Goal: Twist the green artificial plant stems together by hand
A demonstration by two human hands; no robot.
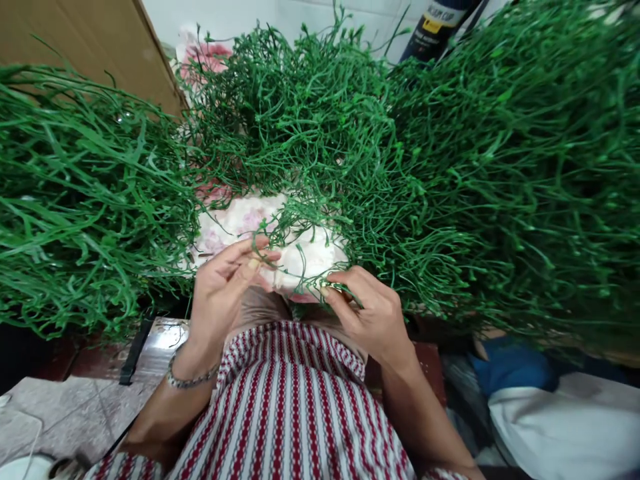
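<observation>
Between my two hands runs a thin green plant sprig (301, 272), plastic-looking and with forked ends. My left hand (220, 280) pinches its left part between thumb and fingers, with a loop of stem around the fingertips. At the other end, my right hand (373, 308) is closed on the sprig near some pale tips, thumb against forefinger. Both hands are above my lap, over a white floral cloth (235, 223). Just beyond the fingers, loose sprigs (305, 213) from the middle heap spill onto the cloth.
Large heaps of green sprigs stand at left (90, 200), centre back (310, 100) and right (520, 167). A cardboard box (95, 47) is behind on the left. A dark labelled cylinder (435, 30) leans at the back. Blue and white fabric (520, 373) lies at lower right.
</observation>
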